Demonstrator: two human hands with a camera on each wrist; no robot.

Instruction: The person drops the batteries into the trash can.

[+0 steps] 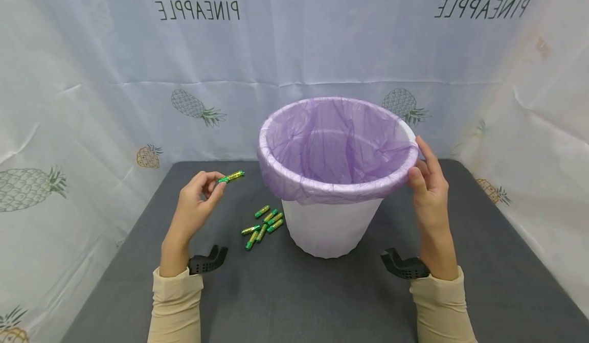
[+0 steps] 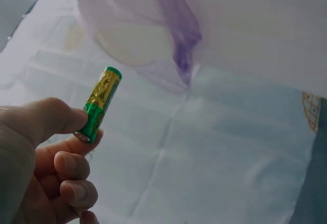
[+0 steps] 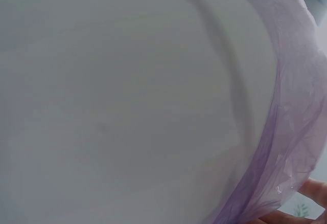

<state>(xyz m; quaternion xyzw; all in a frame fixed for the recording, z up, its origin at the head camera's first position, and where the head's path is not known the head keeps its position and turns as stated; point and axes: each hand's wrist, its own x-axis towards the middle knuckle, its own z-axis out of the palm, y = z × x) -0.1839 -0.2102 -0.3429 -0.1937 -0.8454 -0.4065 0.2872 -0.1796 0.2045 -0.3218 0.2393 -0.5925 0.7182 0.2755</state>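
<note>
One battery (image 1: 231, 177) sits pinched by its lower end between the thumb and forefinger of the left hand (image 1: 195, 205), lifted off the counter (image 1: 294, 292) with its free end angled toward the bin to that hand's right; held so lightly at the tip, it looks ready to be let go rather than gripped for carrying. Just below and to the right of that hand, a loose cluster of batteries (image 1: 262, 225) lies flat on the counter beside the foot of the white bin (image 1: 329, 230), within easy reach. A purple liner (image 1: 336, 149) is folded over the bin's rim. On the far side, the right hand (image 1: 428, 189) rests against that rim, thumb pressing the liner's folded edge and fingers raised behind it, apparently to steady the bin and keep its mouth open.
</note>
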